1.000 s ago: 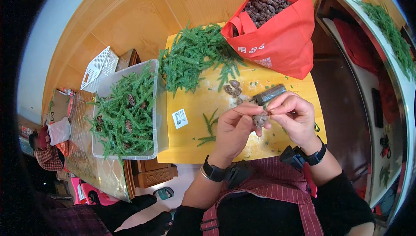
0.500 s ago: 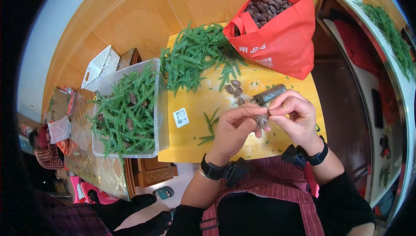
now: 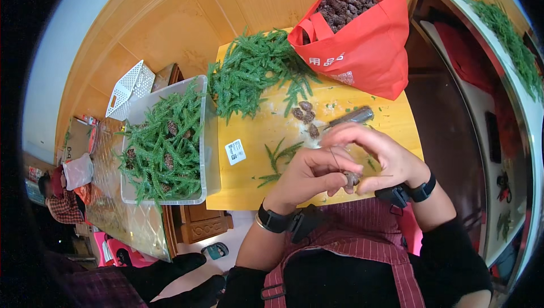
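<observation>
Above the near edge of the yellow table, my left hand (image 3: 310, 175) pinches a small brown pine cone (image 3: 352, 180) between thumb and fingers. Thin dark wire runs from the cone, one strand rising past my left fingers and another sticking out toward my right palm. My right hand (image 3: 396, 158) curves around the cone from the right, thumb and fingers apart, the thumb tip close beside it. Just beyond my hands are a dark bundle of wire-like pieces (image 3: 352, 116), several loose pine cones (image 3: 306, 113) and a cut green sprig (image 3: 277, 161).
A red bag (image 3: 362, 47) full of pine cones stands at the table's far right. Green sprigs (image 3: 255, 70) are heaped beside it. At left, a clear plastic bin (image 3: 211, 144) holds sprigs with pine cones. A white label (image 3: 236, 152) lies on the table (image 3: 238, 189).
Both hands have come slightly nearer to me with the pine cone. My right hand's pinch at the cone has loosened, its fingers now spread from the thumb.
</observation>
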A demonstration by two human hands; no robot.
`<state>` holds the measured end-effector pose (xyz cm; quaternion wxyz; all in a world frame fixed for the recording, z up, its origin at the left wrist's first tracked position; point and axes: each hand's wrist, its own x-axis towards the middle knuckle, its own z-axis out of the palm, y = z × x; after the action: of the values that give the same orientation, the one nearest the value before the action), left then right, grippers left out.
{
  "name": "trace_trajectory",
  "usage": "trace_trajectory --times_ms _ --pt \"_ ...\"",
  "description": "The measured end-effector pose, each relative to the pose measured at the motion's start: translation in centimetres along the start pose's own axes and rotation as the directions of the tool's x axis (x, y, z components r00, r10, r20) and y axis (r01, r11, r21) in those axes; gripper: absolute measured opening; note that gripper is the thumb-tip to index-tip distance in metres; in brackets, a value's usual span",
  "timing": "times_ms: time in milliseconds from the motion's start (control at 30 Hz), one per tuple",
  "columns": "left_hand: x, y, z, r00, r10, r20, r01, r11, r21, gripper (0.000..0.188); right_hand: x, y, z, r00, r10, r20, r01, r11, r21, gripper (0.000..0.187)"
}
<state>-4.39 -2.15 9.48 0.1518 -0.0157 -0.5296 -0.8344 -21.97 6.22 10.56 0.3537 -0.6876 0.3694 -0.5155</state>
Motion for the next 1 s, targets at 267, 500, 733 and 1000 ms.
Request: trace_trajectory --times_ms 267,500,733,1000 --pt "0.2 0.6 0.7 0.998 -0.053 0.021 0.051 0.997 0.053 0.022 -0.1 -0.1 0.5 0.96 0.215 0.181 -0.274 0.863 0.425 0.09" --pt "0.1 -0.1 0.8 0.994 -0.108 -0.027 0.108 0.994 0.007 0.024 -0.3 -0.1 0.7 0.97 0.191 0.153 -0.242 0.842 0.481 0.081" --pt "0.0 -0.5 0.8 0.994 -0.056 -0.091 0.057 0.998 0.008 0.024 -0.6 -0.2 0.6 0.993 0.121 -0.015 -0.109 0.941 0.32 0.071" --pt "-0.5 -0.6 0.2 0.992 -0.087 -0.096 0.085 0.996 -0.021 0.022 -1.7 -0.7 -1.5 0.974 0.203 0.098 -0.225 0.869 0.442 0.079"
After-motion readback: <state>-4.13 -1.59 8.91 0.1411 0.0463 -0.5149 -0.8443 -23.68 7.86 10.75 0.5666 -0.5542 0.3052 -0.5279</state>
